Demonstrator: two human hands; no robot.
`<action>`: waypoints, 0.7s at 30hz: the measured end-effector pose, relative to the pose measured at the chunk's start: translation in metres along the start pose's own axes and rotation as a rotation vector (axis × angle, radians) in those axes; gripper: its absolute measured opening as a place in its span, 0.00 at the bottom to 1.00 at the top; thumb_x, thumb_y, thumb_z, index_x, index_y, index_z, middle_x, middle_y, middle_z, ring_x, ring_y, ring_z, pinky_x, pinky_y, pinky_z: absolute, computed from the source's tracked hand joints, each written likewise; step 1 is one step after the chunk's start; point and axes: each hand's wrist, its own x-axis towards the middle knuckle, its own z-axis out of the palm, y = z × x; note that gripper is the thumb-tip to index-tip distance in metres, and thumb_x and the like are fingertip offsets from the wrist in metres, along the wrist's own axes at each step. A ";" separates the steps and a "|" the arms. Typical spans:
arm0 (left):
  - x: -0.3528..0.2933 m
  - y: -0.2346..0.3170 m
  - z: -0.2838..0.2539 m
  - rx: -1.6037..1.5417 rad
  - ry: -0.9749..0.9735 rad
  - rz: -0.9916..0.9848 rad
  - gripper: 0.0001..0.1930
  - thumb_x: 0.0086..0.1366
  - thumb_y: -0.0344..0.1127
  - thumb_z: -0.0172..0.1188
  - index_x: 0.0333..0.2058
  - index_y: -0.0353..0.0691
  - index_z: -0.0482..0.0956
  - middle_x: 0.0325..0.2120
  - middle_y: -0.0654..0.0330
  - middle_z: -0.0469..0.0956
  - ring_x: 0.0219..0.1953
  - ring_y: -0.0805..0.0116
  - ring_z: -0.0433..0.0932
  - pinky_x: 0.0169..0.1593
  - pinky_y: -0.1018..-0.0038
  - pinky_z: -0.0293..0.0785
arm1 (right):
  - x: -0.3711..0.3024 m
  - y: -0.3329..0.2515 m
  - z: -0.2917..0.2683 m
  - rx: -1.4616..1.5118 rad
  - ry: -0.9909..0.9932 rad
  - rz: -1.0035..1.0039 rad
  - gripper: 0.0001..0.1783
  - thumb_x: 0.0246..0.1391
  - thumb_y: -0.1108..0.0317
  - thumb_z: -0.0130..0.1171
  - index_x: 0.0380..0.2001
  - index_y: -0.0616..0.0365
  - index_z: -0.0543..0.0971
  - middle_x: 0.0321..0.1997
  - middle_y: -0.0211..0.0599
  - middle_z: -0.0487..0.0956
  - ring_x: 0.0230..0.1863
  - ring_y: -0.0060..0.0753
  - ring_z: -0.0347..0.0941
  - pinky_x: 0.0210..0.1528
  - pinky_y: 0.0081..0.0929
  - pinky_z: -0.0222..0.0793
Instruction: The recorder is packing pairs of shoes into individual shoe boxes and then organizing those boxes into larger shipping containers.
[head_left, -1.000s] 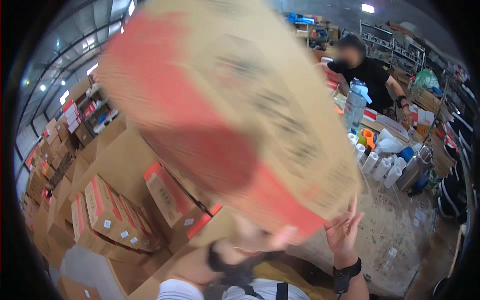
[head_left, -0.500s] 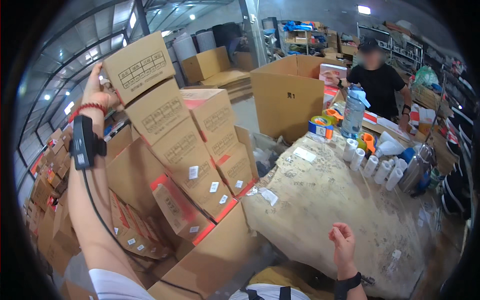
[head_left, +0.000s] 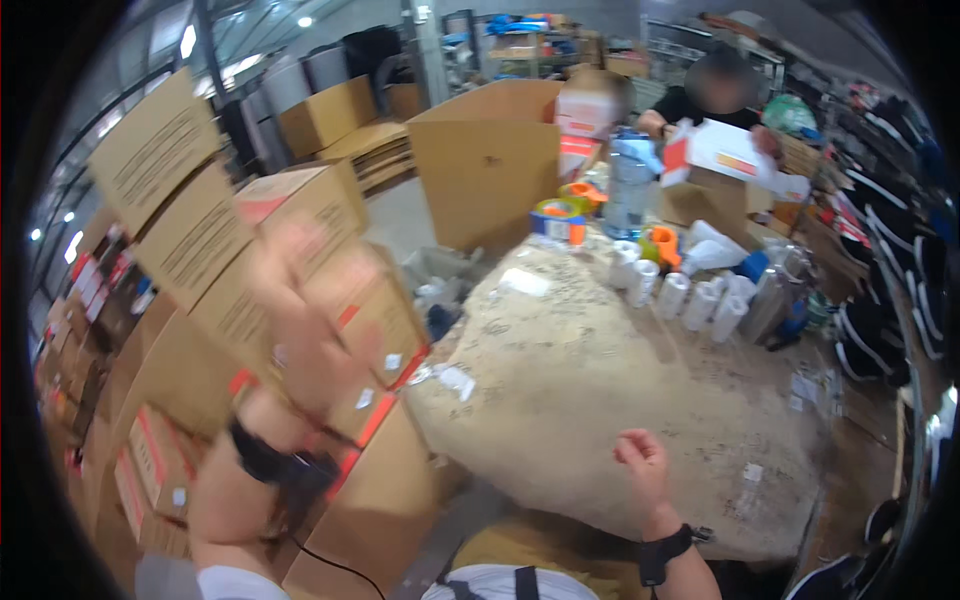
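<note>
My left hand [head_left: 305,320], smeared by motion, is in front of the stacked cardboard boxes, fingers upward and thumb apart. Nothing shows in it. A tall column of brown boxes stands at the left, with a top box [head_left: 155,150], a box under it [head_left: 193,235] and more below. Beside it, partly behind my left hand, is a shorter stack with a red-edged box [head_left: 325,205] on top. My right hand [head_left: 643,462] hovers over the near part of the paper-covered table [head_left: 560,400], fingers curled in and nothing visible in them.
White rolls [head_left: 673,296], tape rolls [head_left: 557,222] and a large water bottle [head_left: 628,185] stand on the table's far side. Behind is a big open carton [head_left: 485,180]. Across the table, a co-worker handles a white-and-red box [head_left: 718,158]. Black items [head_left: 880,320] line the right.
My left hand has left the top box of the column and swung down and right. The view has turned right. The co-worker now has a white-and-red box raised over the table.
</note>
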 end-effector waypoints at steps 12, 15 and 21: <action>-0.186 0.061 0.239 -0.711 -0.429 -0.525 0.17 0.54 0.32 0.58 0.44 0.40 0.76 0.44 0.50 0.72 0.46 0.49 0.71 0.50 0.59 0.66 | 0.110 -0.023 -0.029 -0.708 0.126 -0.398 0.10 0.51 0.69 0.60 0.38 0.56 0.79 0.37 0.32 0.75 0.41 0.31 0.71 0.45 0.27 0.66; -0.220 0.066 0.265 -0.530 -0.480 -0.708 0.22 0.56 0.36 0.59 0.49 0.35 0.70 0.48 0.44 0.67 0.51 0.45 0.66 0.54 0.59 0.63 | 0.167 -0.042 -0.013 -1.062 0.151 -0.641 0.13 0.47 0.66 0.61 0.39 0.51 0.79 0.46 0.38 0.72 0.52 0.44 0.64 0.52 0.40 0.59; -0.195 0.065 0.268 -0.491 -0.552 -0.620 0.24 0.56 0.37 0.59 0.51 0.35 0.69 0.50 0.47 0.66 0.52 0.45 0.65 0.56 0.56 0.60 | 0.256 -0.063 0.024 -1.383 0.263 -0.763 0.17 0.44 0.63 0.64 0.41 0.49 0.78 0.53 0.41 0.67 0.57 0.48 0.59 0.54 0.50 0.53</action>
